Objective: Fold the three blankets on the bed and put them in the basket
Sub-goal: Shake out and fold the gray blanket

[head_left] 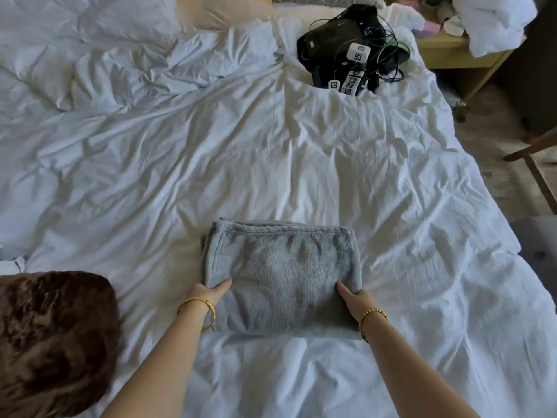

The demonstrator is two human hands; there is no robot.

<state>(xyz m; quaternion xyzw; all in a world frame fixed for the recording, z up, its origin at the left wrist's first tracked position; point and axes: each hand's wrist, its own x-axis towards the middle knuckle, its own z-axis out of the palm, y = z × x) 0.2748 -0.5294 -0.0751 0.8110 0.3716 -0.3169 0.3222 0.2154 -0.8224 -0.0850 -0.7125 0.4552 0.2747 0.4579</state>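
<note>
Head cam only. Grey blanket [280, 273] was folded into a thick rectangle, lying flat on the white bed sheet [271, 164] near the bed's near edge, about centre of view.

I had both hands on it. Left hand [209, 292] gripped the blanket's left side near the near corner: thumb lay on top of the fleece, the other fingers were tucked under the edge and hidden. Right hand [355, 300] mirrored it on the right side: thumb on top, remaining fingers out of sight under the fold. Both looked like pinch grips on the folded stack. Couldn't tell if the blanket was lifted off the sheet or just resting.

Gold bangle [202, 312] on the left wrist, beaded bracelet [372, 316] on the right.

A brown furry blanket [51, 342] sat at lower left on the bed, well apart from the grey one; its fold state was unclear.

At the far side of the bed: a black bag [334, 34] with cables and small white marker tags [357, 52]. A wooden side table [452, 52] stood beyond the bed's right edge, with white cloth [494, 22] piled on it.
</note>
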